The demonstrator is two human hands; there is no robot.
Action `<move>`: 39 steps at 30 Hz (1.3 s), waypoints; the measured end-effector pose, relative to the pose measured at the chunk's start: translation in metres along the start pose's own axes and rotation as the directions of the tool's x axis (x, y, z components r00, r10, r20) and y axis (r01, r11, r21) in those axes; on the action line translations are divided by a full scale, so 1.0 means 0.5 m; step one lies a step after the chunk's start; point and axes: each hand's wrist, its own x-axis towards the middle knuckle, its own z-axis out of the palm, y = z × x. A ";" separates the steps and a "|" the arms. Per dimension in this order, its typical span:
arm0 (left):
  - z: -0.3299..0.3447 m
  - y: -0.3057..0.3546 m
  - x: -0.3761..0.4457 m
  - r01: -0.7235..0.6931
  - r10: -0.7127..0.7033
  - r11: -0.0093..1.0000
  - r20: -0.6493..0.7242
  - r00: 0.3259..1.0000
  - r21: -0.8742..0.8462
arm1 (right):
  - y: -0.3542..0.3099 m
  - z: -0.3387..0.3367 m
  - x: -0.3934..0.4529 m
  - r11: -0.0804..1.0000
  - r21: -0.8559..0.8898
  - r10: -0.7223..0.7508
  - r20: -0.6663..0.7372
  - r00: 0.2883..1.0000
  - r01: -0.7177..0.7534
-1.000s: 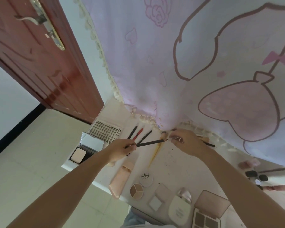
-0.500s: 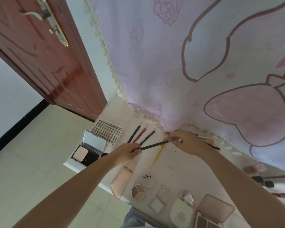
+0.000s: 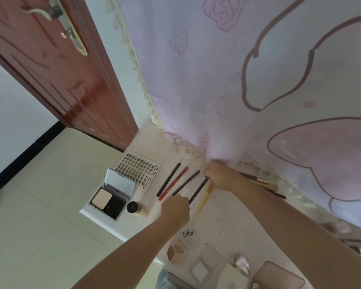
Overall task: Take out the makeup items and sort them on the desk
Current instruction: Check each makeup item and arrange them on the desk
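Both hands hold one black makeup pencil (image 3: 198,191) by its ends: the left hand (image 3: 176,209) pinches the near end, the right hand (image 3: 221,176) grips the far end close to the pink curtain (image 3: 258,80). The pencil lies low over the white desk (image 3: 227,207), at or just above the surface; contact cannot be confirmed.

Three pencils already lie side by side to its left: a black pencil (image 3: 168,179), a red pencil (image 3: 173,183) and a thin black pencil (image 3: 186,182). A yellow pencil (image 3: 203,200) lies just to the right, partly under the right hand.

Procedure, as judged from this layout:
- Align the held pencil parallel to the row, matching its slant.
- Keep a gap similar to that between its neighbours, without touching the yellow pencil.
- Lower both ends together so it does not roll.
- Release the fingers upward, not sideways, so the neighbours stay undisturbed.

An eyelash tray (image 3: 139,171) and an open powder compact (image 3: 113,195) sit further left, clear of the work.
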 end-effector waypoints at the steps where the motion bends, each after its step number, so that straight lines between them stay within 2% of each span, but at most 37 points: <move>1: 0.002 0.001 0.006 0.019 -0.019 1.000 -0.006 1.000 0.008 | -0.001 0.005 0.006 1.000 -0.011 -0.004 -0.016 1.000 0.004; 4: 0.016 -0.002 0.019 0.065 -0.066 0.997 0.007 0.998 0.042 | -0.001 0.026 0.019 0.999 -0.046 -0.021 -0.060 0.998 0.018; 14: 0.032 -0.009 0.044 0.051 -0.053 0.997 0.029 0.998 0.052 | 0.016 0.060 0.035 0.999 -0.041 -0.020 -0.085 0.996 0.016; 18: 0.029 -0.007 0.045 0.044 -0.045 0.997 0.013 0.999 0.063 | 0.021 0.066 0.021 0.999 0.034 0.002 -0.130 0.991 0.003; 20: 0.026 -0.004 0.042 0.034 -0.032 0.996 -0.019 0.999 0.078 | 0.021 0.061 -0.009 0.995 0.102 0.031 -0.311 0.950 0.001; 22: 0.024 0.001 0.036 0.020 -0.011 0.993 -0.075 0.997 0.119 | 0.029 0.067 -0.058 0.990 0.132 0.116 -0.518 0.847 -0.055; 24: 0.023 0.007 0.031 -0.007 0.027 0.989 -0.137 0.990 0.147 | 0.053 0.088 -0.122 0.964 0.165 0.267 -0.575 0.773 -0.210; 25: 0.024 0.011 0.029 -0.027 0.052 0.988 -0.162 0.985 0.154 | 0.064 0.103 -0.152 0.932 0.197 0.361 -0.552 0.752 -0.303; 27: 0.022 0.023 0.028 -0.069 0.099 0.985 -0.195 0.976 0.157 | 0.081 0.124 -0.205 0.815 0.249 0.580 -0.372 0.725 -0.524; 29: 0.018 0.040 0.026 -0.105 0.139 0.981 -0.206 0.969 0.164 | 0.094 0.148 -0.238 0.731 0.191 0.683 -0.224 0.696 -0.656; 36: 0.002 0.108 0.000 -0.246 0.271 0.955 -0.152 0.950 0.166 | 0.081 0.181 -0.280 0.738 0.061 0.674 -0.065 0.735 -0.672; 39: -0.012 0.129 -0.008 -0.303 0.305 0.952 -0.091 0.948 0.039 | 0.076 0.167 -0.304 0.779 0.230 0.602 -0.015 0.798 -0.583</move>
